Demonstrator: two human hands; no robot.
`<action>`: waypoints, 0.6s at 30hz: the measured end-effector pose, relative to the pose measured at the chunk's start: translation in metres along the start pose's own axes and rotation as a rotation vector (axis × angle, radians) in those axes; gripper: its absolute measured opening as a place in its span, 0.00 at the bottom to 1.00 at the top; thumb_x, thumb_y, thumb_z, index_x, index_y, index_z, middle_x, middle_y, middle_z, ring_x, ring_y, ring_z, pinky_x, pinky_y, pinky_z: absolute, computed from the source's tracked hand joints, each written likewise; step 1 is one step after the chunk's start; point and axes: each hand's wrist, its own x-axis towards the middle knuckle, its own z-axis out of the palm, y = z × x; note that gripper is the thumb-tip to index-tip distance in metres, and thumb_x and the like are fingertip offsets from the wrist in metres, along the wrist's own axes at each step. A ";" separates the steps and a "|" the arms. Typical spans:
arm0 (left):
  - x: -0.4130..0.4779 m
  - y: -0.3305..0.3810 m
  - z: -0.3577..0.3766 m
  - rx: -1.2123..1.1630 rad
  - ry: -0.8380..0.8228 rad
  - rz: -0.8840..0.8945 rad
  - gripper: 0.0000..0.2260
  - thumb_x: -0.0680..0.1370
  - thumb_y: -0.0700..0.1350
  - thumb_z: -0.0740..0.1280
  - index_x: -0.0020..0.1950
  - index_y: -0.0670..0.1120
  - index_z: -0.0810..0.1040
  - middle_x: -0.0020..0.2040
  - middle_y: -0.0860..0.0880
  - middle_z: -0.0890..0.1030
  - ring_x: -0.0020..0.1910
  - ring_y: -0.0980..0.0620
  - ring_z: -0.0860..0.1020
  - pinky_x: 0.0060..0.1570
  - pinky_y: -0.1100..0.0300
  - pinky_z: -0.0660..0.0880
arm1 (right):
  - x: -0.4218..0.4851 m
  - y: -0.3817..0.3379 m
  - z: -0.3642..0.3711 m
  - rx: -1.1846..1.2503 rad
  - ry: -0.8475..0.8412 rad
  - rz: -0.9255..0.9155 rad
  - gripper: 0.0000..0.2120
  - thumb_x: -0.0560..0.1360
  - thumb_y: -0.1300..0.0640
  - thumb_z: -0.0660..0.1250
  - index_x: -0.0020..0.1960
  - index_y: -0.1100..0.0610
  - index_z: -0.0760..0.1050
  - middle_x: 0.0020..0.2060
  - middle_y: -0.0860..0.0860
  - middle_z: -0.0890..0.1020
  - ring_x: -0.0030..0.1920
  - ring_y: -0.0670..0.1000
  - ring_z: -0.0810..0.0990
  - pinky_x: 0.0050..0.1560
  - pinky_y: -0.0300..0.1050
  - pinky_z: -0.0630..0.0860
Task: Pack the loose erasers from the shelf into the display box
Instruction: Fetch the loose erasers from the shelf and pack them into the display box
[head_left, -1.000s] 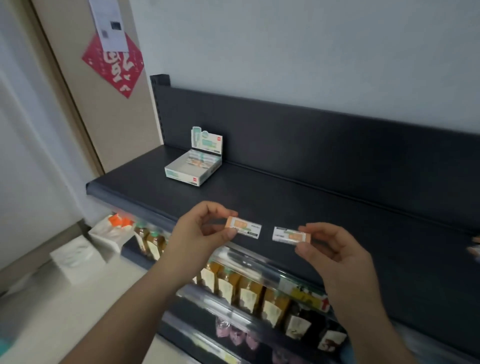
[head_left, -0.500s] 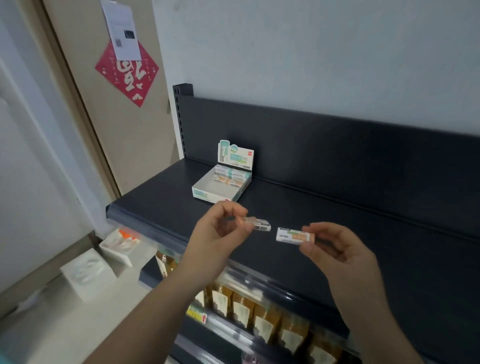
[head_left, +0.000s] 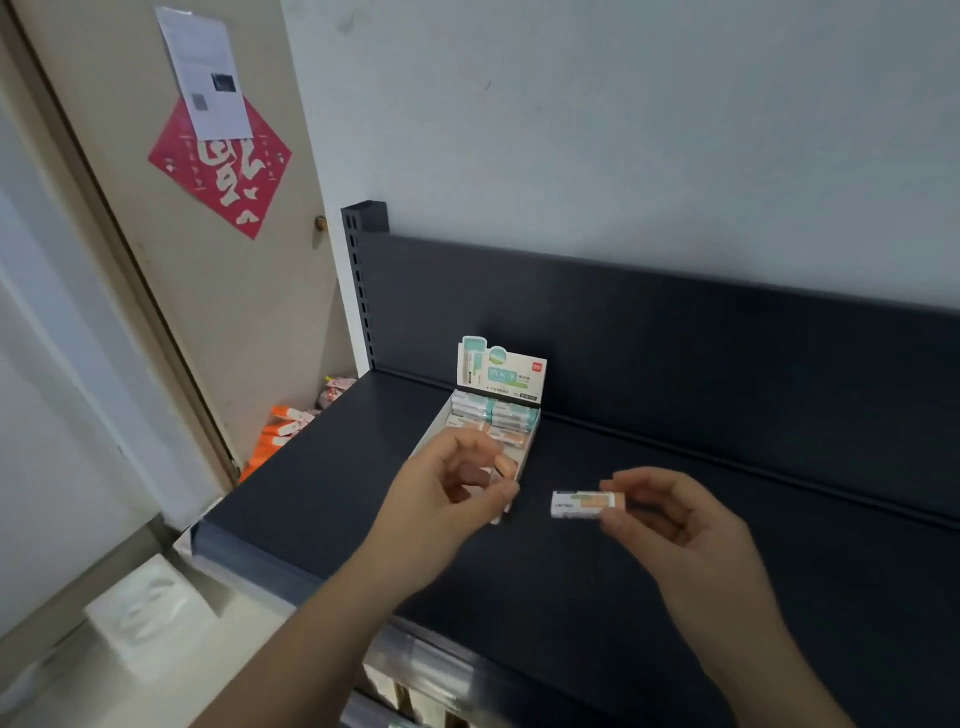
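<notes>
Person, head-camera view, two limbs entered; left hand (head_left: 457, 483) and right hand (head_left: 670, 519), both bare; left forearm (head_left: 332, 613) and right forearm (head_left: 753, 649), bare down to the lower frame edge (upper arms fall outside the view); fingers slender; left hand's outline blurred.

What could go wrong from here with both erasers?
1. Left hand covers the display box front, so its blurred orange-ended eraser may land crooked against the packed erasers.
2. Right hand pinches the second eraser by one end above the shelf; it could slip and drop.
</notes>
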 end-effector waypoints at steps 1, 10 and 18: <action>0.007 -0.001 -0.008 0.097 -0.039 0.015 0.11 0.72 0.36 0.73 0.50 0.47 0.78 0.45 0.51 0.83 0.43 0.49 0.81 0.43 0.54 0.75 | 0.003 0.000 0.005 -0.013 -0.003 0.009 0.12 0.69 0.66 0.73 0.49 0.53 0.81 0.46 0.47 0.85 0.47 0.44 0.84 0.46 0.37 0.80; 0.091 -0.023 -0.046 0.550 -0.217 0.053 0.09 0.72 0.47 0.73 0.50 0.58 0.81 0.49 0.60 0.80 0.47 0.65 0.77 0.45 0.74 0.71 | 0.036 0.012 0.047 -0.084 0.087 0.106 0.11 0.70 0.66 0.73 0.48 0.53 0.81 0.43 0.44 0.85 0.45 0.42 0.83 0.43 0.32 0.78; 0.148 -0.057 -0.054 0.638 -0.371 0.080 0.11 0.72 0.44 0.73 0.53 0.52 0.81 0.50 0.58 0.80 0.52 0.60 0.78 0.56 0.62 0.75 | 0.093 0.026 0.079 -0.204 0.197 0.071 0.09 0.71 0.65 0.73 0.48 0.54 0.80 0.42 0.47 0.84 0.44 0.44 0.82 0.41 0.30 0.76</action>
